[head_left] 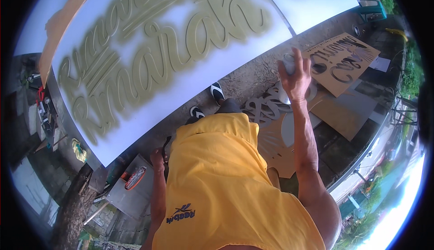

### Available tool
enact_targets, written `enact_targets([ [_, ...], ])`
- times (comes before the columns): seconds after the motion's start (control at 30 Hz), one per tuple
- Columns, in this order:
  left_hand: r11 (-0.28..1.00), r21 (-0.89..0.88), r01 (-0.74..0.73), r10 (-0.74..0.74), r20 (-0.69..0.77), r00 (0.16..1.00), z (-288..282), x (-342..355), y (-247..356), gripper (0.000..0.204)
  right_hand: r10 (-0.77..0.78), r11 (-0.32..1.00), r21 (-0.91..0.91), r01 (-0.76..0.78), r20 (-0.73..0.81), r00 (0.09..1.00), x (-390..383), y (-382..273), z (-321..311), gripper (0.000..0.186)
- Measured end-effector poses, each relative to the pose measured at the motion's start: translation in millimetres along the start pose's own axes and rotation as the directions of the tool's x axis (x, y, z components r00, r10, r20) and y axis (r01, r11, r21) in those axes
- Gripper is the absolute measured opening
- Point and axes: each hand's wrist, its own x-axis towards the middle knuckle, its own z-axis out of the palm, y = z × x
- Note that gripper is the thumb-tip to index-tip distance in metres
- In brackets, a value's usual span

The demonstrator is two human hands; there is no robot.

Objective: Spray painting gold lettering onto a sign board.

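My right hand (297,80) is raised at the end of a bent arm, index finger stretched up and thumb apart. Its fingers appear to curl round a greyish can (288,64), partly hidden by the hand. Behind the wrist shows a white cylinder (284,95); whether it belongs to the same can is unclear. Low by my left hip, my left hand (158,157) is closed on a thin black curved thing (167,145), whose kind I cannot make out. Ahead lies a large white board (253,62) with raised cut-out script letters (199,37) and olive-gold paint sprayed around them.
Brown cardboard stencils (348,64) with cut-out lettering lie to the right, near grey cut-out letters (266,105). A green plastic stool (373,10) stands at far right. At lower left is a grey panel (135,191) bearing an orange-rimmed object (134,177). Tools (45,110) hang left.
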Motion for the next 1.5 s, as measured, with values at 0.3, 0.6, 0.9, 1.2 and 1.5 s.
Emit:
enact_targets([
  [0.3, 0.982, 0.172, -0.082, 0.099, -0.09, 0.991, -65, -4, -37, 0.021, 0.141, 0.99, 0.032, -0.139, -0.089, 0.986, -37, -21, 10, 0.064],
  [0.6, 0.997, -0.057, 0.043, -0.042, 0.026, 0.999, -87, 16, -62, 0.02, 0.441, 0.732, 0.655, -0.185, -0.25, 0.862, -59, -64, -54, 0.07],
  [0.9, 0.958, -0.277, -0.077, 0.122, 0.149, 0.981, -83, 13, -98, 0.019, 0.525, 0.211, 0.956, -0.204, 0.065, 0.849, -102, -98, -80, 0.072],
  [1.2, 0.834, -0.54, 0.119, 0.052, 0.291, 0.955, -101, 17, -119, 0.013, 0.575, 0.643, 0.624, -0.444, -0.01, 0.818, -105, -118, -21, 0.069],
  [1.5, 0.991, -0.092, -0.092, 0.106, 0.16, 0.981, -118, 26, -136, 0.015, 0.218, 0.951, 0.254, -0.174, -0.157, 0.963, -93, -110, 29, 0.065],
])
